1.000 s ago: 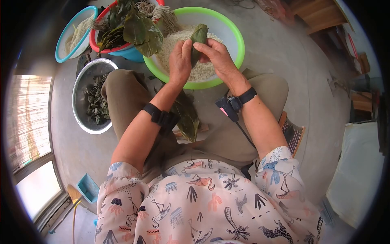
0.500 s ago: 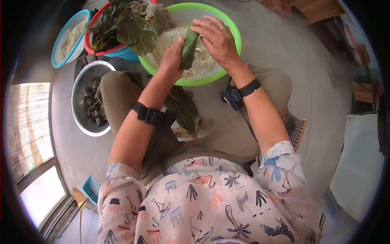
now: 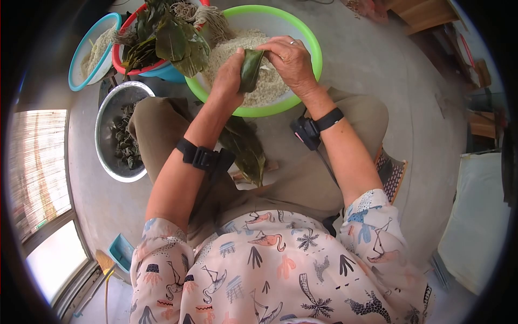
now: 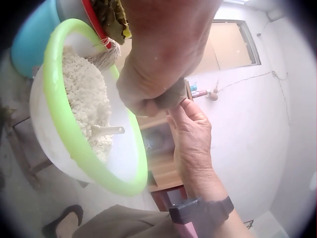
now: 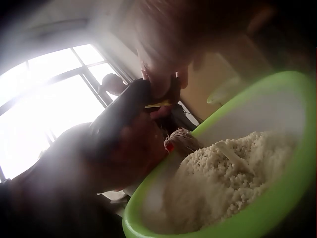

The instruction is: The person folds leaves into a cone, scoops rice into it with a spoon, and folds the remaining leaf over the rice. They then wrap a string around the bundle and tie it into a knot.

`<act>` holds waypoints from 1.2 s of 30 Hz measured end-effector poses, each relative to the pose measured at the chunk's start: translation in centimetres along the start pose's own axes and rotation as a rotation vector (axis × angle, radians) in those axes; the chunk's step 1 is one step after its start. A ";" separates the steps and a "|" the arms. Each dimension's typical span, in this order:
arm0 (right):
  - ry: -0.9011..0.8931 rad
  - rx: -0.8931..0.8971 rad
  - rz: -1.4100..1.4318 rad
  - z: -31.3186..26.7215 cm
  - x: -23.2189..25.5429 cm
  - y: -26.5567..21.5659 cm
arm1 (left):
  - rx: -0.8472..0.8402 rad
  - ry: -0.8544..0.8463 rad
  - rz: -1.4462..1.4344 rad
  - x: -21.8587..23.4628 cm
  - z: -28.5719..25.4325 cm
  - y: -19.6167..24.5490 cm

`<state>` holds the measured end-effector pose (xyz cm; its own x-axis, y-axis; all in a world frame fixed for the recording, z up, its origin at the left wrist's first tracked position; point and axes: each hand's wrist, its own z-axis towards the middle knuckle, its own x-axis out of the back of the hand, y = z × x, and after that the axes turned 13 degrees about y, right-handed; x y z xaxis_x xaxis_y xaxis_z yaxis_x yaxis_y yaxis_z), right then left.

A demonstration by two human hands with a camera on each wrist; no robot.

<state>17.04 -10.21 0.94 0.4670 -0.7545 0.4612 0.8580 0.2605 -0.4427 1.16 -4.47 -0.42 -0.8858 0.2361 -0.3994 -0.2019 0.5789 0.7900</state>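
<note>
Right over the round, white basin with a lime-green rim (image 3: 317, 65), the left hand (image 3: 227, 76) grips a folded, dark-green leaf packet (image 3: 250, 73). The fingers of the right hand (image 3: 292, 62) pinch its upper edge (one wears a silvery ring (image 3: 293, 42)). Below, a flat white handle (image 4: 109, 130) juts from pale, loose grain (image 4: 81, 94).

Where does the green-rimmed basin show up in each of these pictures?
Head: the basin is at the top, around the middle.
Left wrist: the basin fills much of the left side.
Right wrist: the basin is at the lower right.
Shared landmark: the heap of white grains inside it.
</note>
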 end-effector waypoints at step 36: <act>-0.167 -0.434 0.340 -2.3 -2.1 -2.2 | -0.198 0.251 -0.062 0.5 2.4 -2.1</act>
<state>13.68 -10.56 -0.78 0.7591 -0.5571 0.3368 0.5033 0.1741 -0.8464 2.11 -3.71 -3.37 -0.9397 -0.0093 -0.3419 -0.3143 0.4175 0.8526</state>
